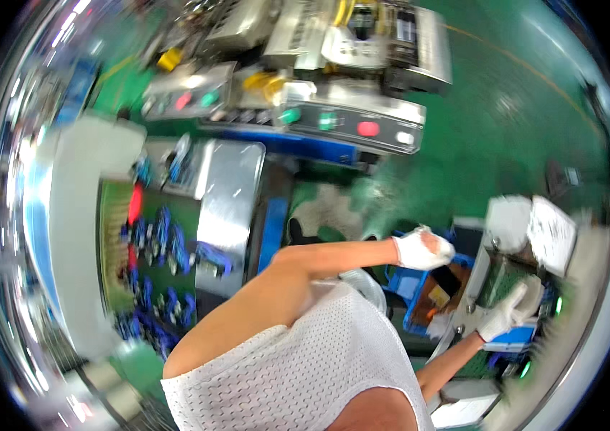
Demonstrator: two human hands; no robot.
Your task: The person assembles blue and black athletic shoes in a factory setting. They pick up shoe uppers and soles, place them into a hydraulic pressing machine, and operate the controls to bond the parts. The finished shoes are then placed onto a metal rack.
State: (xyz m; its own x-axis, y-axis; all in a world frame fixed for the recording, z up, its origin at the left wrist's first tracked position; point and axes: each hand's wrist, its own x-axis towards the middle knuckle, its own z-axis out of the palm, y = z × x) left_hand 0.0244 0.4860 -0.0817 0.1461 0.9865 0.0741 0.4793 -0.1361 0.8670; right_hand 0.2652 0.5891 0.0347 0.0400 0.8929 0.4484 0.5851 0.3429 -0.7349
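My left hand [423,249], in a white glove, reaches across to the right above a blue bin [407,316]. Its fingers look curled in, and what they hold, if anything, is blurred. Inside the bin lie a dark block [446,280] and a few small yellow and orange pieces. Farther right, my right hand [506,316], also gloved in white, has its fingers apart over the side workstation, beside a blue box [517,335]. I make out nothing in its grasp.
On the left, a pale machine frame [79,237] surrounds several blue-and-metal parts [168,241], next to a shiny metal plate [229,201]. Ahead stands a control panel [352,126] with coloured buttons. White sheets [551,233] sit at the right, above a green floor [492,108].
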